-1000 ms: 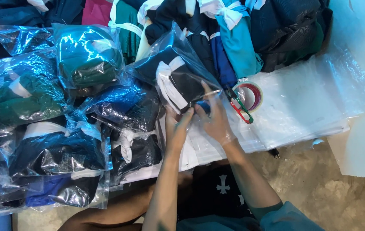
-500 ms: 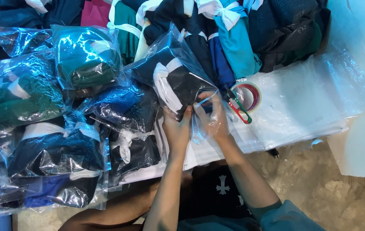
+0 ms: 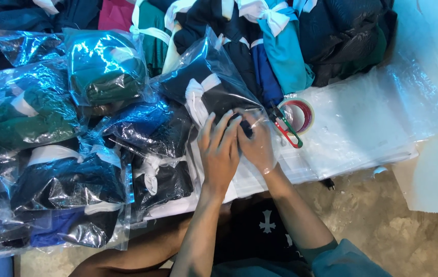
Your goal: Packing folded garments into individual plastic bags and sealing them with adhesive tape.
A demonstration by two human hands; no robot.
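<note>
Broadly, bagged bundles of folded cloth (image 3: 49, 123) are crowding the left half of the view, loose tied garments (image 3: 280, 41) are piling along the top, and a stack of flat clear bags (image 3: 373, 123) is lying to the right on the white work surface (image 3: 301, 166). Nearer the middle, one clear bag holding a dark garment with a white tie (image 3: 211, 84) is lying straight ahead of the person, its long axis running from upper left, away from the body, down to lower right, so its open mouth end is pointing at the hands and sitting right under them. Both hands are meeting on that near end: the left hand (image 3: 220, 149) is lying flat with fingers spread and pressing down on the plastic, gripping nothing that I can make out, while the right hand (image 3: 257, 143) is cupping the bag's corner beside it, fingers curled over the film. Neither hand is nearer; they are touching each other. Just right of them, red-and-green snips (image 3: 287, 129) are resting against a tape roll (image 3: 303, 114).
</note>
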